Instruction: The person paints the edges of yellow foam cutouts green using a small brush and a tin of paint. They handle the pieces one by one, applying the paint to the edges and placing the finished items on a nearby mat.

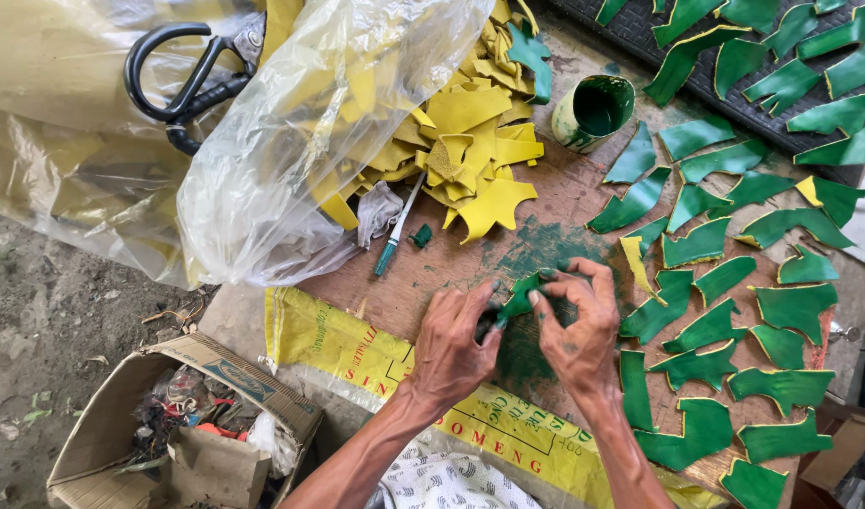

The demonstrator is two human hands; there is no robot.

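Painting is the step we are judging to be in hand: we are holding a small leaf-shaped piece over the green-stained patch of the bench, and its upper face is already showing green. Our left hand is pinching the piece from its near left end, thumb and fingers closed on it, and something dark is sitting under that thumb, though we cannot tell what it is. Our right hand is arching over the far end, fingertips curled down and gripping the same piece, so both hands are meeting on it, wrists angling inward from the lower edge of the view. Around us, painted green pieces are lying spread out apart from one another to the right, while unpainted yellow pieces are spilling from a clear plastic bag at the top. A green-smeared paint cup is standing beyond the stain, and a thin brush is lying near the bag. By our reckoning, the next move is calling for a bare spot among the drying pieces, with the wet face kept up.
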